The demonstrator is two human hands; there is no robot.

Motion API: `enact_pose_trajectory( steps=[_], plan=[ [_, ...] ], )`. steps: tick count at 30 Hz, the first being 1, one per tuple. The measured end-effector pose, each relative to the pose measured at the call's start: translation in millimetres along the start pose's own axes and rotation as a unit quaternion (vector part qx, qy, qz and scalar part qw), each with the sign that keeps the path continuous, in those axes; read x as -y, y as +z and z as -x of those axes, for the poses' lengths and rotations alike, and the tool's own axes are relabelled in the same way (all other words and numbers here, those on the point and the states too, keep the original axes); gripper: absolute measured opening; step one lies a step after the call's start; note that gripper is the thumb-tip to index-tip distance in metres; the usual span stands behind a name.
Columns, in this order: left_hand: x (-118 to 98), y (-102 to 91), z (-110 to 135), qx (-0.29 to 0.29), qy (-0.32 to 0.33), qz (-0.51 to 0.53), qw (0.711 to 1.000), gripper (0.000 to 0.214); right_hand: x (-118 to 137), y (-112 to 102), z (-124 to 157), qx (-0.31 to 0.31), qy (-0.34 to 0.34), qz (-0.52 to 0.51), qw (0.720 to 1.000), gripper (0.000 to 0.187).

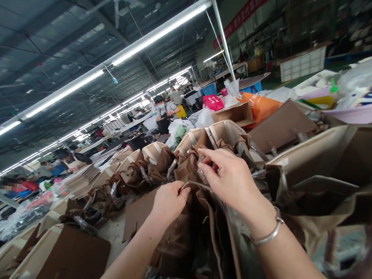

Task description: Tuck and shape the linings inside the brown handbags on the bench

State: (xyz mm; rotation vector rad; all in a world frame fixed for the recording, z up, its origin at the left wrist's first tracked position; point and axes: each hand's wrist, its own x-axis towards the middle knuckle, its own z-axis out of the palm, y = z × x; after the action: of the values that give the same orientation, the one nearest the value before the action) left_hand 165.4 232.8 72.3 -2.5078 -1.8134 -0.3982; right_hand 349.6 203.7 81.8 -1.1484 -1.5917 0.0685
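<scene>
My left hand [169, 202] is closed in a pinch on the top edge of a brown bag [178, 238] standing in front of me. My right hand [226, 174], with a silver bangle on its wrist, curls its fingers over the top of the same bag and grips a clear plastic wrapped part near the opening. The bag stands at the near end of a long row of brown and beige bags [138, 169] that runs off to the left.
Brown cardboard boxes [73, 258] lie at the lower left and large cardboard pieces [347, 157] lean at the right. Plastic bags and an orange bag [259, 106] sit behind. Other people work along long tables in the background, under strip lights.
</scene>
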Motion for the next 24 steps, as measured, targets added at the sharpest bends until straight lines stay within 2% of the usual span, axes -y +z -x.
enact_pose_trajectory(
  steps=[4, 9, 13, 16, 20, 24],
  plan=[
    [2, 1.7, -5, 0.020, 0.004, 0.028, 0.999, 0.032, 4, 4, 2, 0.013, 0.002, 0.007, 1.000, 0.033],
    [0, 4.2, -11, 0.001, -0.017, -0.050, 0.999, 0.030, 11, 3, 4, 0.021, -0.011, 0.008, 1.000, 0.034],
    [-3, 5.0, -16, 0.003, -0.045, -0.095, 0.994, 0.029, 18, -7, 8, 0.036, -0.020, 0.033, 0.999, 0.040],
    [-4, 4.1, -19, 0.019, -0.054, -0.109, 0.992, 0.031, 28, -20, 18, 0.075, -0.028, 0.058, 0.995, 0.057],
    [-4, 4.2, -23, 0.035, -0.037, -0.117, 0.992, 0.032, 44, -36, 40, 0.189, -0.037, 0.067, 0.979, 0.089],
    [-3, 3.3, -24, 0.033, -0.042, -0.101, 0.993, 0.035, 53, -42, 66, 0.248, -0.021, 0.131, 0.959, 0.104]
  ],
)
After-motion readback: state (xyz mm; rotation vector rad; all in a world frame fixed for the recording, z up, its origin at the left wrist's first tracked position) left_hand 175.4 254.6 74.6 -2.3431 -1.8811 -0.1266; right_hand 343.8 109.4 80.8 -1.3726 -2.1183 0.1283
